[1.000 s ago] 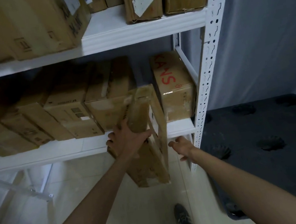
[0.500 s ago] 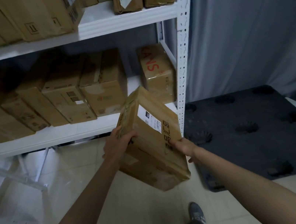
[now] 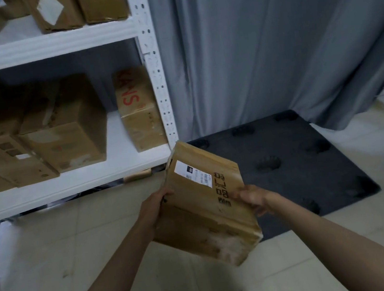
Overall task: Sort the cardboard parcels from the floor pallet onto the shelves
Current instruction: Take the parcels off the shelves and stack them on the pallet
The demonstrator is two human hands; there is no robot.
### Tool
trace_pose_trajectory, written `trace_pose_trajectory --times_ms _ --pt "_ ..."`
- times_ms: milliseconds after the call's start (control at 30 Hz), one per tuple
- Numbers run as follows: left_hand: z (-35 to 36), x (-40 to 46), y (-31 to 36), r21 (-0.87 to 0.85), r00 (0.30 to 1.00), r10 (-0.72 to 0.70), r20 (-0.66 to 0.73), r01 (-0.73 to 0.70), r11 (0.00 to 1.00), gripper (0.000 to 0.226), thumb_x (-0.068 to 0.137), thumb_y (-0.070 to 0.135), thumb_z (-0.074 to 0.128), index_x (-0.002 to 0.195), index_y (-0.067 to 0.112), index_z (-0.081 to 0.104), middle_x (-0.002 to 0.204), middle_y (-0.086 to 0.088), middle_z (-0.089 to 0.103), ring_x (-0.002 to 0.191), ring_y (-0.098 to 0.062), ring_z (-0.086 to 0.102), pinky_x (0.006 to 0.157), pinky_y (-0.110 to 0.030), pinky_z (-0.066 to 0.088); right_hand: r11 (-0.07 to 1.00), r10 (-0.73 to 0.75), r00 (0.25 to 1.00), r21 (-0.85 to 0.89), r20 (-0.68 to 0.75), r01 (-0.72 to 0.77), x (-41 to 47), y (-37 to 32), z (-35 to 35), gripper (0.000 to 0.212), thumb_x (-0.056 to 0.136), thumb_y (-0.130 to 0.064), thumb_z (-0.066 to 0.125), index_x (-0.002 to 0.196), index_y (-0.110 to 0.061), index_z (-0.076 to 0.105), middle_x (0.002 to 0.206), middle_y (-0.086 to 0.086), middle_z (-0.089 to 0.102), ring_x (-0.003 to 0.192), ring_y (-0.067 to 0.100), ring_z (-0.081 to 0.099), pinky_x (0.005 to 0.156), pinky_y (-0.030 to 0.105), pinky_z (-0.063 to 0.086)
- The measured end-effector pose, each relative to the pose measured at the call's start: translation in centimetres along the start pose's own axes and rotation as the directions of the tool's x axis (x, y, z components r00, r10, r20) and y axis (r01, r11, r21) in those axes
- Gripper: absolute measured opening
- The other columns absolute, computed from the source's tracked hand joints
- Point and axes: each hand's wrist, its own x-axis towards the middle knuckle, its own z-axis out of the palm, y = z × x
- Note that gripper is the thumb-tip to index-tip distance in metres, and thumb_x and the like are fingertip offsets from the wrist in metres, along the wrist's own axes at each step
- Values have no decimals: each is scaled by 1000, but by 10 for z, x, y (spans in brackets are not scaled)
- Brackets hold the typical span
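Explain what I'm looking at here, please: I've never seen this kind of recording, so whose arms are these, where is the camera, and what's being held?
There is no robot here. A person wears a wide-angle camera on the head, looking down past their own arms. Both hands hold one cardboard parcel, tilted, with a white label on top: the left hand grips its left edge, the right hand its right edge. To the left stands a white shelf rack with more brown boxes on two levels, one printed in red letters. Behind the parcel a dark pallet lies on the tiled floor, with a grey curtain behind it.
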Motion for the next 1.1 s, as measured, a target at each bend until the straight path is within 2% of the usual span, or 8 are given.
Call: trace_pose_trajectory --times_ms 67,167,267,367,500,667,867,1100 --pt "34 6 -1 -43 999 -34 38 36 998 42 72 46 79 101 16 76 106 -14 74 97 -35 68 82 -45 56 998 20 999 53 -31 -18 5 15 -30 38 99 -47 58 129 -23 59 100 -6 67 82 10 64 49 19 51" --pt "75 15 -2 -73 992 -80 101 88 993 48 70 49 80 106 18 76 99 -12 77 94 -35 71 76 -41 58 995 28 996 94 -89 -19 16 34 -65 38 97 -49 59 126 -24 61 119 2 69 99 20 66 73 32 54" --pt "104 25 1 -86 985 -78 155 92 992 51 68 52 80 109 23 75 98 -7 78 93 -32 73 76 -40 59 995 -6 988 99 -152 22 30 44 -91 51 96 -48 61 137 -20 52 131 7 62 110 25 62 78 34 52" --pt "122 39 11 -121 979 -82 185 105 987 43 70 51 79 105 26 76 96 -3 79 79 -24 76 61 -32 59 990 -15 976 134 -216 45 48 44 -111 59 94 -47 65 142 -20 45 139 10 56 121 29 58 97 39 51" --pt "137 70 28 -149 977 -88 196 119 982 45 65 55 78 102 29 78 97 -4 78 80 -24 76 60 -32 59 978 -14 964 196 -267 68 77 27 -130 54 94 -45 67 138 -22 47 136 8 57 119 27 58 102 44 50" --pt "149 128 56 -173 977 -130 166 159 972 38 73 52 77 102 28 75 86 -1 78 74 -24 76 54 -33 59 983 -26 956 164 -294 77 122 -12 -152 53 98 -40 62 143 -21 42 139 9 56 121 28 57 102 41 49" --pt "161 195 103 -195 974 -143 175 177 965 29 81 49 73 98 26 72 71 2 76 56 -15 72 43 -28 54 998 15 953 65 -304 5 177 -64 -174 63 100 -46 55 150 -15 33 144 12 52 128 32 53 103 39 45" --pt "179 256 146 -151 972 -145 185 174 973 27 85 50 67 97 27 69 73 3 77 61 -14 73 47 -24 54 990 110 929 -43 -354 -133 231 -107 -198 81 98 -59 48 157 -10 22 150 18 44 134 39 48 110 51 42"
